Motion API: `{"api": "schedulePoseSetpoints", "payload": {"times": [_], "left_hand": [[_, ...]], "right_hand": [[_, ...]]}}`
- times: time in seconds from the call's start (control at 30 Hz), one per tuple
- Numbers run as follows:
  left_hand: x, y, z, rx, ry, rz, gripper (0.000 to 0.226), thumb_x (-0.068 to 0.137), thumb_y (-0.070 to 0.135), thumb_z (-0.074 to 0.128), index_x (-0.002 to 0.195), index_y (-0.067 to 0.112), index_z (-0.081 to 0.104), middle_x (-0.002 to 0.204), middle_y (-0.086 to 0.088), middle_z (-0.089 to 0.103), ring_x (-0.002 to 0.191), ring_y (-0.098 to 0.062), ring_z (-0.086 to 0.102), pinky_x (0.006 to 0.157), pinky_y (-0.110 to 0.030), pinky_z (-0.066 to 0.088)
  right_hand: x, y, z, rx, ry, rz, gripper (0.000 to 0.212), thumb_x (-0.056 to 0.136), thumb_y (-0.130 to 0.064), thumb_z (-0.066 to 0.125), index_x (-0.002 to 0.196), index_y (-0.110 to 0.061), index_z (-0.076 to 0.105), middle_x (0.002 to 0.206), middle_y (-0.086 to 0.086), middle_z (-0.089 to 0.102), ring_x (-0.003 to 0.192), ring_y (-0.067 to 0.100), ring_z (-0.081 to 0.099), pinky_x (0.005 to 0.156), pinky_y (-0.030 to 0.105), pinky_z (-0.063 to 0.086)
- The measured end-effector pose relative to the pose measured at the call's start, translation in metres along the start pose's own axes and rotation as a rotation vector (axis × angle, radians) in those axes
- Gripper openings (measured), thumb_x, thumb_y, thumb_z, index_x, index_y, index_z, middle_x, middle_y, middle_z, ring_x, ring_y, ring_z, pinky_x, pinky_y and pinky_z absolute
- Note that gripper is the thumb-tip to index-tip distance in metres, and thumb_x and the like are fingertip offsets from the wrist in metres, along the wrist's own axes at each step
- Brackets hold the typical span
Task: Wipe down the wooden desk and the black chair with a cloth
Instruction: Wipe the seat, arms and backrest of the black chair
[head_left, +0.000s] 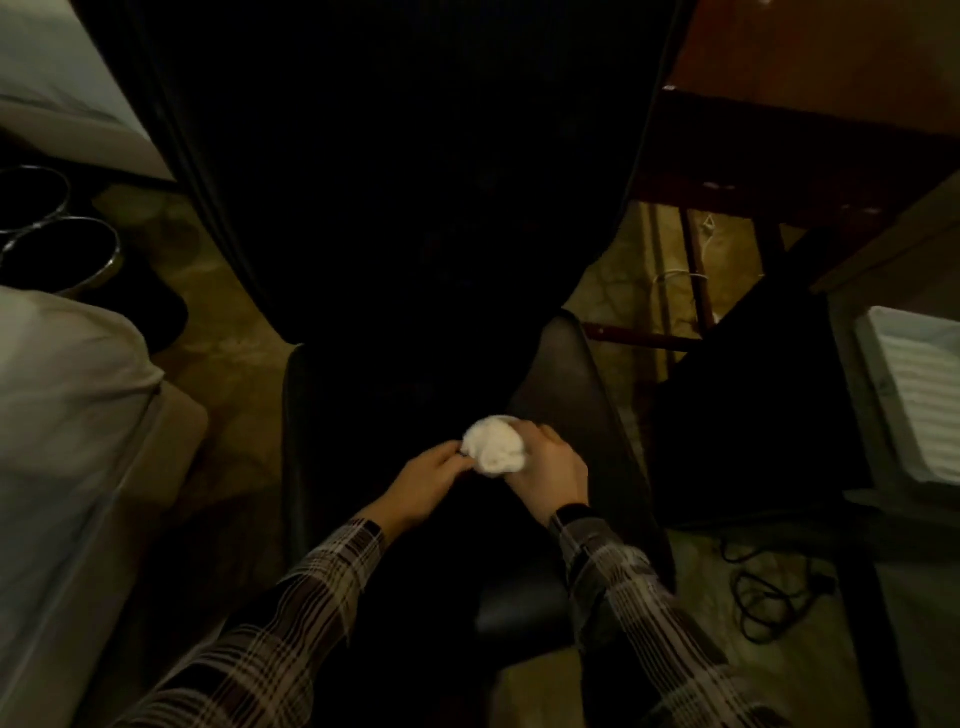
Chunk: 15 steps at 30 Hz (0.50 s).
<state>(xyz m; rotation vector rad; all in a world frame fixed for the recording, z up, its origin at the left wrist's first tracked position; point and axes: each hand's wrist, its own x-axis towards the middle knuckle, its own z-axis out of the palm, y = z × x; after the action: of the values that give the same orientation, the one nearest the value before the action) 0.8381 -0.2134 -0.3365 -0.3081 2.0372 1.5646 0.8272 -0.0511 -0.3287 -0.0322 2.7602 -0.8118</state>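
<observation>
Bunching a crumpled white cloth (493, 449) over the seat of the black upholstered chair (566, 384), the right hand (550, 467) curls round the wad from its right side while the left hand (426, 480) pinches its left edge with the fingertips; both wrists wear plaid sleeves (291, 613). The cloth sits just above the seat's middle, below the tall dark backrest that fills the upper centre. Right of the chair, a strip of dull mottled floor (623, 291) separates it from the reddish-brown wooden desk (810, 67), whose legs and crossbar stand near the seat's right edge. Further right lies a white ridged tray (919, 395), and black cables (769, 592) coil on the floor below it. Left of the chair a narrow gap of floor runs beside a white-covered bed (67, 395), with two round metal-rimmed bins (62, 249) above it. Lighting is dim, and the chair's lower front edge is lost in shadow.
</observation>
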Motion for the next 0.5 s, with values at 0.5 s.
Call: {"api": "schedulePoseSetpoints", "payload": {"times": [0.5], "left_hand": [[-0.128,0.245,0.06,0.174,-0.212,0.08,0.015,0.093,0.016,0.056,0.103,0.012,0.047,0.107,-0.007,0.056,0.089,-0.016,0.06,0.061,-0.025,0.056]], "right_hand": [[-0.141,-0.06,-0.208,0.28,0.266,0.327,0.061,0.074,-0.032,0.074,0.129,-0.022,0.052,0.119,0.005,0.058,0.106,0.024,0.057,0.085,0.034,0.048]]}}
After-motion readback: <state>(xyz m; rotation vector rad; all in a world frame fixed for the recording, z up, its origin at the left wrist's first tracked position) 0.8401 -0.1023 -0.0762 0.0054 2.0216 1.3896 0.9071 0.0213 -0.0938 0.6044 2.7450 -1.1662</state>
